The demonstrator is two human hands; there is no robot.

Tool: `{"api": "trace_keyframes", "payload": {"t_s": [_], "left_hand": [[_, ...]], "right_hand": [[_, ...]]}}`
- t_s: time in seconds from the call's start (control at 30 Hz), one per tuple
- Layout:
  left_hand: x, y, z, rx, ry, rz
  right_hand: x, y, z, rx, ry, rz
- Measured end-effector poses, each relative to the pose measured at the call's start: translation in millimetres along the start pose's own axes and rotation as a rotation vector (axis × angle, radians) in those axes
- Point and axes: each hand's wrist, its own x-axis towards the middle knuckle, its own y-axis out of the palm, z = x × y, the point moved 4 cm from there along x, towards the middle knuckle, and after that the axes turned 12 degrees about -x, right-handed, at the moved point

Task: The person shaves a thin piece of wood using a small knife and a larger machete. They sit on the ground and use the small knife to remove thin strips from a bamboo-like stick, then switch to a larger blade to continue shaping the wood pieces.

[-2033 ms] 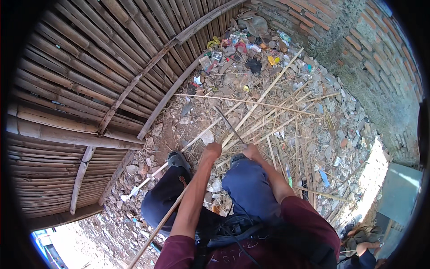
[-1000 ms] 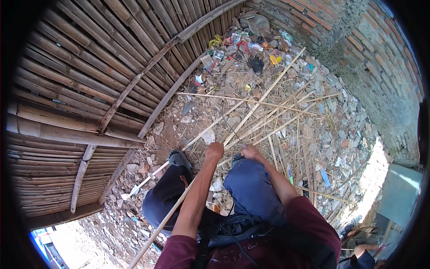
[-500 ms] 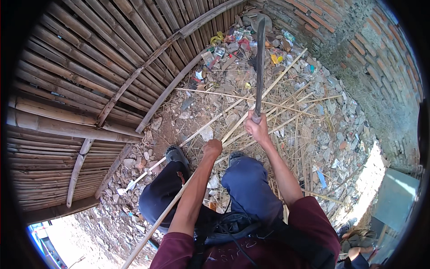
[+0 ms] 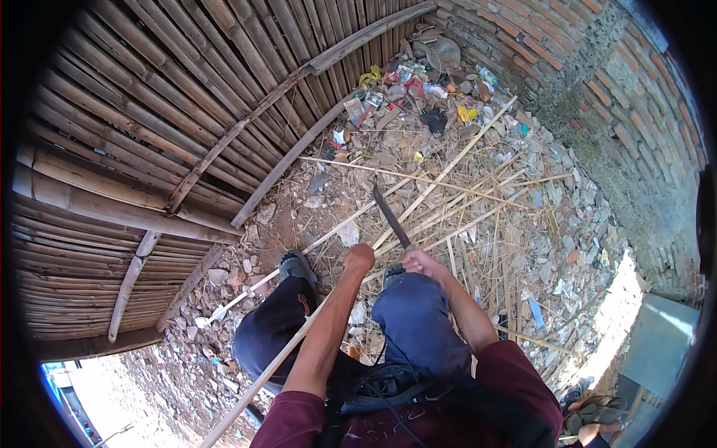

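My left hand (image 4: pixel 360 258) is closed in a fist around a long pale bamboo strip (image 4: pixel 261 378). The strip slants from the lower left, past my left forearm, up toward the far right. In my right hand (image 4: pixel 424 263) is the handle of a machete (image 4: pixel 390 216), gripped close to my right knee. Its dark blade points away and to the left, crossing over the strip just beyond my left fist; whether it touches the strip I cannot tell. Between my boots and the rubbish beyond, several loose bamboo strips (image 4: pixel 455 187) lie crossed on the ground.
A bamboo-slat wall (image 4: pixel 187 97) rises on the left, a brick wall (image 4: pixel 597 97) on the right. Rubbish (image 4: pixel 418 86) is heaped at the far end over stony ground. At the lower right stands a grey panel (image 4: pixel 661 343), with part of another person (image 4: pixel 597 414) near it.
The machete has swung down from pointing straight away to slanting left over the strip. My right hand has come down nearer my knee; my left hand keeps its hold.
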Motion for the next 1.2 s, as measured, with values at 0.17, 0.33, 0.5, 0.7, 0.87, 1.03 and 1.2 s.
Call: {"api": "trace_keyframes", "payload": {"t_s": [0.17,0.33,0.5,0.7,0.87,1.03,1.2], "left_hand": [[0.0,0.0,0.5,0.029,0.009,0.055],[9.0,3.5,1.4,0.186,0.122,0.172],[-4.8,0.6,2.8,0.235,0.119,0.168],[-19.1,-7.4,-8.2,0.018,0.047,0.074],[15.9,6.7,4.1,0.226,0.131,0.175],[-6.5,-14.8,-16.4,0.175,0.179,0.268],[-3.8,-16.8,-8.1,0.166,0.155,0.330]], "right_hand": [[-40.7,42.1,80.7,0.204,-0.238,-0.183],[-106.5,73.3,164.5,-0.147,-0.674,-0.594],[-14.4,17.3,61.2,-0.530,-0.792,-0.786],[26.9,-35.5,-27.1,-0.588,0.003,-0.419],[6.0,0.9,-0.2,0.160,0.117,0.063],[-32.3,31.8,60.6,0.123,-0.134,-0.229],[-91.9,65.6,160.6,-0.274,-0.713,-0.673]]}}
